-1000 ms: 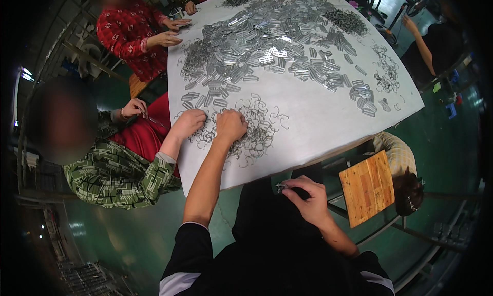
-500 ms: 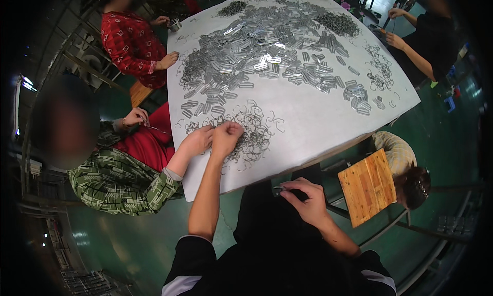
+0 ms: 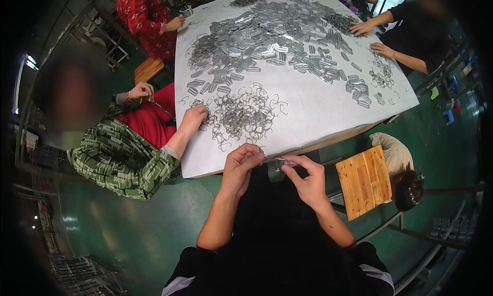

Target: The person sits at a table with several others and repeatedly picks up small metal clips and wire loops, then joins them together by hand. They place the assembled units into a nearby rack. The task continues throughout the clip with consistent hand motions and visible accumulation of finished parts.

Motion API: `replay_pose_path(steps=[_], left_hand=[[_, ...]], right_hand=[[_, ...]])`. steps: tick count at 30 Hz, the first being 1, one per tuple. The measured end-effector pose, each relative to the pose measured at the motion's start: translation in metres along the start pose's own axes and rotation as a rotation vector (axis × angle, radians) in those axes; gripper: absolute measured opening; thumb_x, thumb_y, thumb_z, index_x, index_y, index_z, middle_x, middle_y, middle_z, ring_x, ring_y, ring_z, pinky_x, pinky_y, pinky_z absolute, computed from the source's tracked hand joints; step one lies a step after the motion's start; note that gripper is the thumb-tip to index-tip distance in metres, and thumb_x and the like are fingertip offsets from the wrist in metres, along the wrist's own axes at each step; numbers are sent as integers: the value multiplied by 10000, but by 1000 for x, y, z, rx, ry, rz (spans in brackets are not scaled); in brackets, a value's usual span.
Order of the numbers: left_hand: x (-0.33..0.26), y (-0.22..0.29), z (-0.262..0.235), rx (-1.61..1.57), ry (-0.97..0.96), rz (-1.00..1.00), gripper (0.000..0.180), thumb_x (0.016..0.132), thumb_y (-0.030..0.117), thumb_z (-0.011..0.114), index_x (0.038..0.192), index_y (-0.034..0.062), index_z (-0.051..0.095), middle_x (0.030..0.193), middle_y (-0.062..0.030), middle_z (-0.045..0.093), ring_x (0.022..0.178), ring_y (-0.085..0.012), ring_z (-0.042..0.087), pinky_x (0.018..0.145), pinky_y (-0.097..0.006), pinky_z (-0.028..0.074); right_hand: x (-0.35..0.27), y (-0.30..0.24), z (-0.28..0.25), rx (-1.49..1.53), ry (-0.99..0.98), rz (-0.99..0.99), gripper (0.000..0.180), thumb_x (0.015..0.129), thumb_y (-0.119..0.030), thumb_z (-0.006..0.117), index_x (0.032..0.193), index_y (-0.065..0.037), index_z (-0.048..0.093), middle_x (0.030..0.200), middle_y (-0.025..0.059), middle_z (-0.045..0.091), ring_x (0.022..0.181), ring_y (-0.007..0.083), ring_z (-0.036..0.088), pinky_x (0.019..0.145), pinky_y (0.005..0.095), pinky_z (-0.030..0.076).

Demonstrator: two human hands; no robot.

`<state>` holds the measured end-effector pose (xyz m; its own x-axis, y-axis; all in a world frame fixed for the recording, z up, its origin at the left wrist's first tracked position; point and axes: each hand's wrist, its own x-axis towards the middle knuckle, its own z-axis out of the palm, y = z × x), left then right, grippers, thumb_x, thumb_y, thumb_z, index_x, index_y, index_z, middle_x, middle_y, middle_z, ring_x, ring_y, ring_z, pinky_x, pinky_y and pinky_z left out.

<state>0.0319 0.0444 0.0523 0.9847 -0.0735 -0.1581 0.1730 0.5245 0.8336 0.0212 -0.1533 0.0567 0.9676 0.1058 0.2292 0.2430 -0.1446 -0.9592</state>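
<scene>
Head view: the left hand [image 3: 245, 165] and right hand [image 3: 306, 177] meet just off the near edge of the white worktop [image 3: 318, 116], over the person's dark lap. Both grips are pinched shut on a small metal clip [image 3: 279, 163] held between them. A tangle of bent wire hooks [image 3: 241, 115] lies just beyond; a co-worker's hand [image 3: 193, 117] rests at its left. A wooden stool [image 3: 365, 181] stands to the right.

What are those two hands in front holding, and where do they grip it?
The left hand and right hand pinch a small metal piece between their fingertips, one at each end; its exact shape is too small to tell.
</scene>
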Motion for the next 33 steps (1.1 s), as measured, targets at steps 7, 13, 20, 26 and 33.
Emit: replay_pose_path(steps=[7, 13, 20, 26, 33], left_hand=[[12, -25, -29, 232, 150, 41, 53, 897, 15, 686, 941, 30, 661, 848, -19, 672, 759, -74, 586, 711, -214, 461], [36, -60, -98, 448, 357, -85, 45, 909, 62, 687, 919, 44, 646, 806, -28, 708, 629, -52, 561, 575, -197, 440], [54, -78, -106, 569, 506, 56, 118, 904, 78, 700, 920, -5, 618, 688, -27, 627, 498, -83, 574, 415, -222, 426], [57, -77, -104, 565, 558, 82, 147, 907, 103, 712, 914, -18, 630, 672, -28, 626, 477, -82, 566, 401, -230, 418], [57, -76, -100, 592, 606, 106, 145, 915, 108, 712, 932, -19, 645, 688, -35, 638, 453, -78, 543, 381, -223, 395]], right_hand=[[-9, 6, 3, -8, -25, -2, 242, 831, 26, 744, 1072, 9, 720, 914, 128, 728, 858, 196, 713, 777, 293, 535], [-12, 10, 1, -8, -56, 31, 235, 822, 40, 750, 1054, 8, 725, 912, 124, 728, 842, 195, 709, 769, 286, 533], [-12, 23, 10, -22, -81, 67, 244, 819, 57, 745, 1057, 7, 723, 907, 118, 725, 836, 195, 702, 767, 282, 532], [-5, 16, 18, -24, -103, 91, 238, 821, 54, 746, 1054, 8, 725, 902, 113, 724, 833, 191, 696, 764, 276, 527], [-6, 12, 19, -13, -164, 65, 236, 821, 56, 747, 1051, 5, 726, 888, 108, 721, 817, 186, 689, 745, 277, 530]])
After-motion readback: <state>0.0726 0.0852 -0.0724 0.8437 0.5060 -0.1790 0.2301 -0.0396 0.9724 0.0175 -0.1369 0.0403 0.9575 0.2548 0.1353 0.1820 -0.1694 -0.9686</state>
